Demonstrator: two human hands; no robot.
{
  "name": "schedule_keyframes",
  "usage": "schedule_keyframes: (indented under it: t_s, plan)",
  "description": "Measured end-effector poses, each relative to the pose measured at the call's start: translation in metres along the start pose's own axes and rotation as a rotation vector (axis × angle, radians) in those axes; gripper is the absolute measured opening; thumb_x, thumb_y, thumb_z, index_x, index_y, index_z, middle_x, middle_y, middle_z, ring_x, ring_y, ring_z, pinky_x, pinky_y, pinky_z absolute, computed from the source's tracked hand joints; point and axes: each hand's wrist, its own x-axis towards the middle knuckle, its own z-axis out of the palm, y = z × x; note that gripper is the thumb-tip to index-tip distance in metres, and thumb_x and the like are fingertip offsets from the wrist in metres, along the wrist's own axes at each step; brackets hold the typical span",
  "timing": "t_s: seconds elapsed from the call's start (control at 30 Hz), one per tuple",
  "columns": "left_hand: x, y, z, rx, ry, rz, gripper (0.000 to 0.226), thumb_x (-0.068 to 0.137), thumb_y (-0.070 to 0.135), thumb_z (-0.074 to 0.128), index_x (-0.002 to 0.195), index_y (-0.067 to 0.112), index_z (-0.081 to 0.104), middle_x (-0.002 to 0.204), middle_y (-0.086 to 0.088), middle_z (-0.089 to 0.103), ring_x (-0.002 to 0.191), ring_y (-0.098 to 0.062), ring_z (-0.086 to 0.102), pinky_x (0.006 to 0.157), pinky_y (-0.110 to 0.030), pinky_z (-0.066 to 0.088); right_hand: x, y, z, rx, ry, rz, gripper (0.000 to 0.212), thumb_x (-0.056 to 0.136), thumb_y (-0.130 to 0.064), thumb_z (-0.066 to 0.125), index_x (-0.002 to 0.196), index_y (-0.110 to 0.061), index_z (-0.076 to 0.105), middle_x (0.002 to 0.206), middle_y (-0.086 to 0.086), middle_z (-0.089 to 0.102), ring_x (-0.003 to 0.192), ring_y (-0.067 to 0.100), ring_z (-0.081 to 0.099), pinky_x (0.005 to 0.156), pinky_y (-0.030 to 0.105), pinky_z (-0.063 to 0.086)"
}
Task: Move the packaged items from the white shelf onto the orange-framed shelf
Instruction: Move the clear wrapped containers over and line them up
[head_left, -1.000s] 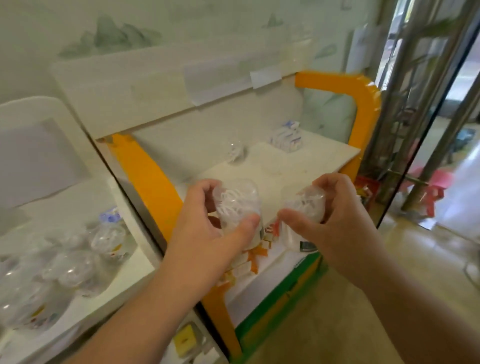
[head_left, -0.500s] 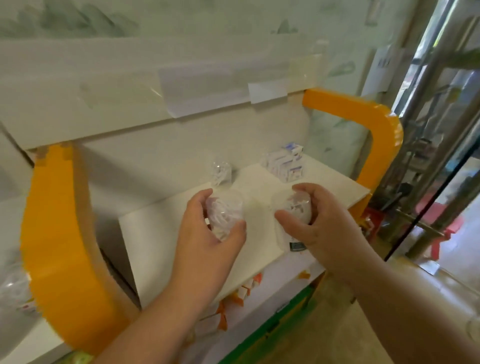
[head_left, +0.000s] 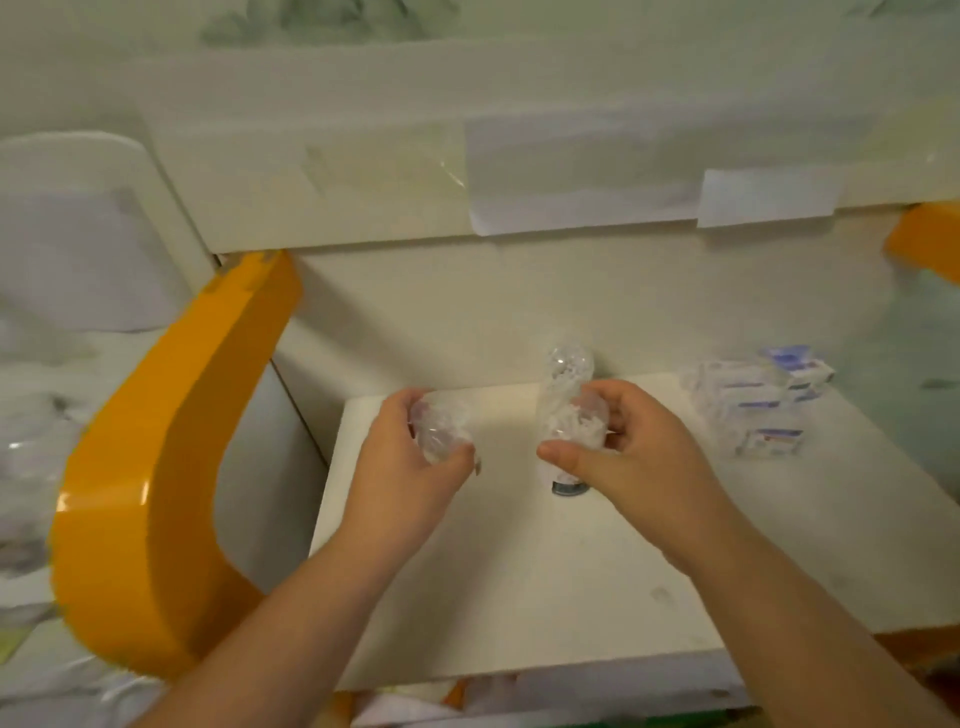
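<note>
Hidden: packet contents blurred | Left hand (head_left: 410, 462) gripped clear packet (head_left: 440, 432) above orange-framed shelf (head_left: 597, 545) | Right hand (head_left: 634, 457) gripped second packet (head_left: 571, 431) | Nearby: standing packet (head_left: 569, 366), wrapped boxes (head_left: 753, 405) at rear

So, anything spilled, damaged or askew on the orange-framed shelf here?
Nothing stands out. Left hand and right hand each hold a clear packet over the shelf board; another packet and a box bundle sit at the back.
</note>
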Motion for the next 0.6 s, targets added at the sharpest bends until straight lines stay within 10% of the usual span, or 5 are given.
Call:
schedule_keyframes:
  t_s: [0.3, 0.6]
  plan:
    - [0.052, -0.038, 0.013, 0.252, 0.131, -0.123, 0.076, 0.078, 0.028, 0.074, 0.144, 0.018, 0.039, 0.141, 0.001, 0.043, 0.112, -0.016, 0.054, 0.084, -0.024, 0.041, 0.055, 0.007, 0.018, -0.032, -0.166, -0.053, 0.062, 0.071, -0.022, 0.088, 0.121, -0.029, 0.053, 0.12, -0.007, 0.057, 0.102, 0.01, 0.061, 0.059, 0.007, 0.047]
    - [0.084, -0.06, 0.023, 0.317, 0.169, -0.175, 0.072, 0.077, 0.026, 0.073, 0.14, 0.014, 0.041, 0.141, -0.006, 0.041, 0.116, -0.027, 0.054, 0.096, -0.036, 0.048, 0.081, 0.018, 0.035, -0.176, -0.219, -0.091, 0.073, 0.067, -0.035, 0.089, 0.129, -0.03, 0.05, 0.121, -0.007, 0.05, 0.106, 0.009, 0.058, 0.085, 0.024, 0.051]
